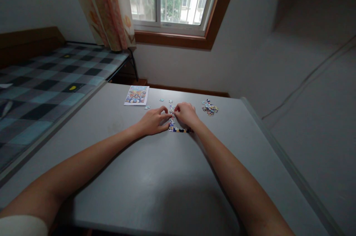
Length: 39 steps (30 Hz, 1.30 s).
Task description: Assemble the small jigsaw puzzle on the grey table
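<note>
A partly joined jigsaw puzzle (182, 130) lies flat on the grey table (133, 176), its pieces forming an L of a left side and a near side. My left hand (154, 121) rests at the outer left of the strip, fingers apart, fingertips touching its edge. From the other side my right hand (187, 114) bends over the strip, thumb and forefinger pinched together at a puzzle piece there. That piece is mostly hidden by the fingers. Part of the near row sits beneath my right wrist.
A heap of loose puzzle pieces (210, 108) lies to the right. Several single pieces (170, 101) are scattered beyond my hands. A printed picture sheet (137, 95) lies at the back left. A bed with a checked cover (55, 71) adjoins the table's left side; walls stand behind and right.
</note>
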### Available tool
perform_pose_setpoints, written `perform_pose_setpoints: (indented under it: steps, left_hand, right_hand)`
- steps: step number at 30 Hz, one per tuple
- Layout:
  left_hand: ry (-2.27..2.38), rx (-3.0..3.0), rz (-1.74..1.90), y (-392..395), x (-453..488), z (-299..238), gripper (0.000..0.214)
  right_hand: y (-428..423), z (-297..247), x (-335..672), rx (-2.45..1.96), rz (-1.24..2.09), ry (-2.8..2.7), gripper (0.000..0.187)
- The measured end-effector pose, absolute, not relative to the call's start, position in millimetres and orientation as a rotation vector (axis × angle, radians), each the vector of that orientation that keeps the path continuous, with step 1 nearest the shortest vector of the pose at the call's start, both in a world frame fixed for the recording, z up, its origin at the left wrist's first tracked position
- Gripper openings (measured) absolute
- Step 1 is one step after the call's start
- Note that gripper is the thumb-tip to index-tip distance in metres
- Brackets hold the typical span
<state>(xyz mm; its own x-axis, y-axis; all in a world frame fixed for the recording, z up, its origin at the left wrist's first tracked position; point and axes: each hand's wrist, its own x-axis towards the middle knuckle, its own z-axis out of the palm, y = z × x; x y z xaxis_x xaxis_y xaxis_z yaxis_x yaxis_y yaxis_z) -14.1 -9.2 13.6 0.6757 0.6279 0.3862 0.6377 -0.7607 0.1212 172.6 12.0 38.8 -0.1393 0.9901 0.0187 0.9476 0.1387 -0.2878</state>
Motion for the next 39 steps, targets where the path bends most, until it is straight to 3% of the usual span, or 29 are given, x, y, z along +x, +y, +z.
perform_pose_setpoints:
  steps: [39]
  left_hand:
    - [-1.069, -2.875, -0.634, -8, -12, 12, 0.035]
  right_hand:
    - [24, 26, 180, -1.804, 0.367, -2.224, 0.012]
